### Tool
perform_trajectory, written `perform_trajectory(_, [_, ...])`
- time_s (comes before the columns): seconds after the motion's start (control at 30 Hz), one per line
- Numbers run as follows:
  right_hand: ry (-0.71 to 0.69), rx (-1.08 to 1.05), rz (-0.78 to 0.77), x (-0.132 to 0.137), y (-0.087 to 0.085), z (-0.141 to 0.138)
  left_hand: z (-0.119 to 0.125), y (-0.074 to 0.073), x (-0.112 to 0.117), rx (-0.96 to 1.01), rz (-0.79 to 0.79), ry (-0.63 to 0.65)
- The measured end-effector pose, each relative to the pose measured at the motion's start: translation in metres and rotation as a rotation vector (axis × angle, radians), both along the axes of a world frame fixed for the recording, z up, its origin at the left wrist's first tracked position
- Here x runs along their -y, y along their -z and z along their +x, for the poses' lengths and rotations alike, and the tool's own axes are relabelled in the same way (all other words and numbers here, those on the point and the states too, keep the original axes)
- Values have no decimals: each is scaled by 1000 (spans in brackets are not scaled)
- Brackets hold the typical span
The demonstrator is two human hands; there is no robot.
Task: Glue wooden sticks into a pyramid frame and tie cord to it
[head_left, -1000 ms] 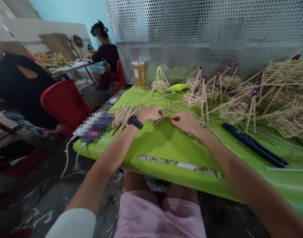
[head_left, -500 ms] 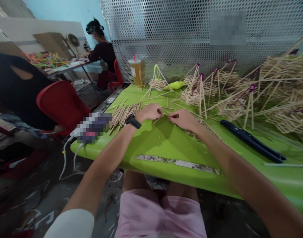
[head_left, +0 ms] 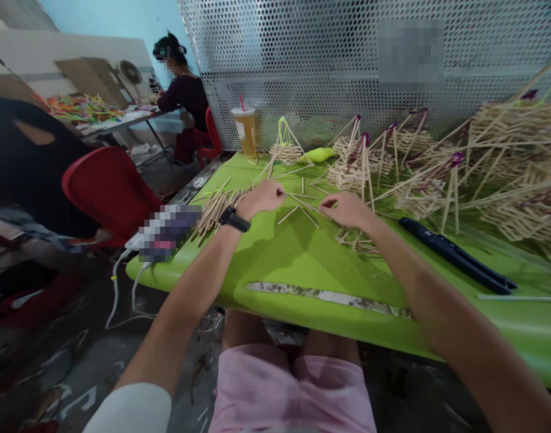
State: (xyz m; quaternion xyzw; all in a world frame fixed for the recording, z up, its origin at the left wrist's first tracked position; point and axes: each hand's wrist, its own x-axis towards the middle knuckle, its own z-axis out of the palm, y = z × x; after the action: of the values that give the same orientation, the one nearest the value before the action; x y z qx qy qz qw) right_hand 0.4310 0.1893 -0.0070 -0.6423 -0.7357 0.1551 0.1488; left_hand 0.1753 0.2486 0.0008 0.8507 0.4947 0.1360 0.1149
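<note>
Two short thin wooden sticks lie on the green tabletop (head_left: 302,270) as an upside-down V, the left stick (head_left: 288,215) and the right stick (head_left: 310,218) meeting at the top. My left hand (head_left: 263,198), with a black watch on the wrist, is curled closed just left of them; its fingertips are partly hidden. On the other side my right hand (head_left: 345,210) has thumb and forefinger pinched together beside more loose sticks (head_left: 305,196). Whether either pinch holds anything is too small to tell. A pile of sticks (head_left: 216,210) lies by my left wrist.
Stacked stick frames with purple ties (head_left: 420,195) crowd the right and back. A dark blue long-handled tool (head_left: 456,255) lies at right, a drink cup (head_left: 245,133) at back. A perforated metal panel (head_left: 320,66) stands behind. Another person (head_left: 185,96) sits further left.
My hands have drawn apart, left hand leftward and right hand rightward. The sticks between them now lie uncovered on the tabletop.
</note>
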Motion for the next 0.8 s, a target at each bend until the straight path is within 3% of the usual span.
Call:
perform_trajectory(0.2, [58, 171, -64, 7, -1, -8, -4, 1, -3, 11, 33, 20])
perform_trajectory(0.37, [-15, 276, -88, 12, -2, -12, -3, -5, 0, 79, 50, 21])
perform_trajectory(0.53, [-67, -169, -3, 23, -14, -23, 9, -18, 21, 280, -58, 185])
perform_trajectory(0.67, [-169, -471, -128, 29, -17, -32, 13, -19, 27, 366, -212, 346])
perform_trajectory(0.8, [-162, -597, -205, 28, -10, -34, 7, -11, 20, 347, -374, 396])
